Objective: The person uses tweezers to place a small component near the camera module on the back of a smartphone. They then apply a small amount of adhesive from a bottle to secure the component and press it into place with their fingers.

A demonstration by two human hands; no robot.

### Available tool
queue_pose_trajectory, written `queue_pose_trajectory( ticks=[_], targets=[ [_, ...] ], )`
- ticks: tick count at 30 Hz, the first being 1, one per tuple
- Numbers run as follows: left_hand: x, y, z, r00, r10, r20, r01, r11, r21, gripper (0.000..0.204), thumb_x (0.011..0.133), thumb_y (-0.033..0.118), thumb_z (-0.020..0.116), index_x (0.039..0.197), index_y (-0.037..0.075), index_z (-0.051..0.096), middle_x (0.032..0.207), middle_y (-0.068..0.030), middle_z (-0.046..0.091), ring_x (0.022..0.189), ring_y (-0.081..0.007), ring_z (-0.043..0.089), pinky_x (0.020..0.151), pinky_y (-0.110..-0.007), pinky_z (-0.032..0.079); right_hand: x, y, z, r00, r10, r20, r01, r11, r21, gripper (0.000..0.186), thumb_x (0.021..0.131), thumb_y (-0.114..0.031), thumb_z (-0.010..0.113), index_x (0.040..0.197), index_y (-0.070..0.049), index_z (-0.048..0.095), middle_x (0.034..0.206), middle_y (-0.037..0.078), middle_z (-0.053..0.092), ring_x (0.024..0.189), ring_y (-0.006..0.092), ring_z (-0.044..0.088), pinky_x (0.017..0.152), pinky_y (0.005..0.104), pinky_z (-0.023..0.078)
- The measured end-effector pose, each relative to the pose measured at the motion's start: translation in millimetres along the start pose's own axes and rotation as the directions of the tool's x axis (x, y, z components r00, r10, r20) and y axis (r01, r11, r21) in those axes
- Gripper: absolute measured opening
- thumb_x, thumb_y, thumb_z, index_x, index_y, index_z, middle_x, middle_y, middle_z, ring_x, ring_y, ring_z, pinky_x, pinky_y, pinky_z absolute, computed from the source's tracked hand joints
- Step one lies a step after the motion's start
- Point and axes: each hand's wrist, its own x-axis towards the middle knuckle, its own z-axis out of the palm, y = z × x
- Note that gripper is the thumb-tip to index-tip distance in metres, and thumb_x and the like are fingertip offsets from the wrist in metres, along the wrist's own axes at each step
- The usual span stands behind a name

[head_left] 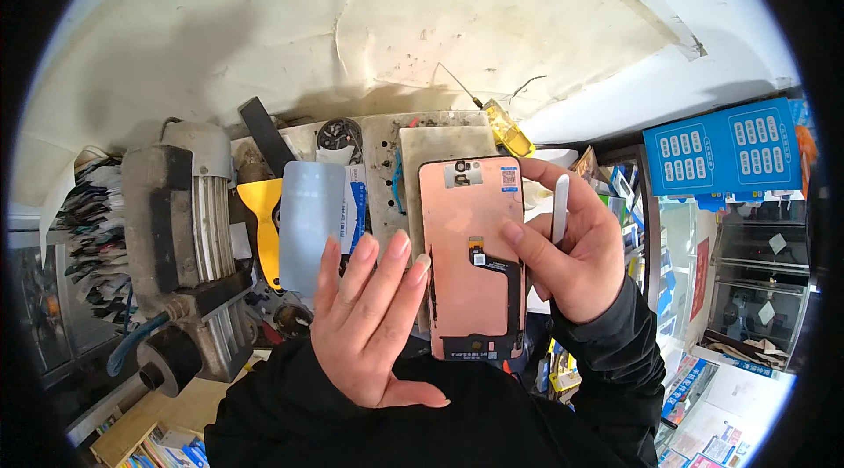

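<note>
My right hand [571, 257] grips a phone screen assembly [470, 204] by its right edge, thumb on the copper-coloured back, which carries a black flex cable and small labels. A slim white tool [560, 209] is held upright in the same hand. My left hand [369, 319] is raised with fingers spread and slightly bent, beside the screen's lower left; whether its fingertips touch the edge I cannot tell. Behind the screen is a worn pale board [431, 141]. To the left lie a grey-blue rounded sheet [311, 200] and a yellow plastic piece [255, 209].
A grimy machine [158, 213] with a hose and a stack of papers [88, 239] stand left. A yellow tool with wire [510, 130] is at the back. Right are blue signboards [721, 147] and glass cases [756, 301]. A wooden shelf [123, 433] is at lower left.
</note>
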Motion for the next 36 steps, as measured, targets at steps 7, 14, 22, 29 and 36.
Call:
queue_pose_trajectory(
  ticks=[7,14,22,29,36],
  targets=[
    [16.7,0.8,-4.8,0.994,0.013,0.108,-0.006,0.998,-0.062,0.109,0.085,0.088,0.049,0.151,0.000,0.049,0.155,-0.0204,0.051,0.154,-0.0396,0.033,0.122,-0.065,0.015,0.0,-0.5,4.7,1.000,-0.020,-0.002,0.020,1.000,0.002,0.057,0.097,0.002,0.067,0.148,0.004,0.041,0.083,0.006,0.074,0.067,0.0065,0.064,0.058,0.0200,0.046],
    [25.0,-0.9,-7.5,0.983,0.014,0.185,-0.008,0.999,-0.034,0.110,0.085,0.088,0.048,0.151,0.001,0.048,0.156,-0.0194,0.050,0.152,-0.0424,0.034,0.122,-0.066,0.013,5.9,14.9,4.3,0.970,-0.228,-0.081,0.179,0.901,-0.396,0.057,0.090,-0.004,0.076,0.142,0.002,0.054,0.065,0.005,0.066,0.056,0.0058,0.056,0.055,0.0239,0.044],
    [25.6,-0.5,-8.4,0.973,-0.002,0.229,-0.006,0.999,0.034,0.105,0.086,0.088,0.044,0.146,0.002,0.056,0.155,-0.0179,0.051,0.152,-0.0428,0.034,0.121,-0.068,0.016,-7.6,21.9,-2.3,0.949,-0.286,-0.136,0.188,0.854,-0.484,0.053,0.087,-0.002,0.077,0.137,0.000,0.061,0.064,0.005,0.064,0.053,0.0068,0.054,0.052,0.0238,0.041],
    [21.8,1.6,0.8,0.991,-0.003,0.136,0.002,1.000,0.011,0.102,0.088,0.088,0.038,0.140,0.005,0.064,0.152,-0.0201,0.054,0.150,-0.0423,0.038,0.120,-0.068,0.019,-35.4,21.7,-15.8,0.903,-0.332,-0.272,0.268,0.931,-0.247,0.020,0.095,-0.002,0.065,0.112,0.007,0.071,0.086,0.012,0.073,0.065,0.0093,0.061,0.058,0.0243,0.046],
    [27.5,1.5,-5.8,0.995,-0.091,0.049,0.088,0.994,0.060,0.098,0.092,0.086,0.035,0.134,0.004,0.067,0.145,-0.0234,0.059,0.144,-0.0443,0.046,0.120,-0.069,0.019,-32.8,46.0,-38.8,0.619,-0.712,-0.331,0.650,0.701,-0.294,0.063,0.110,-0.052,0.030,0.081,-0.004,0.058,0.083,0.016,0.056,0.064,0.0237,0.058,0.061,0.0305,0.048]
  ],
)
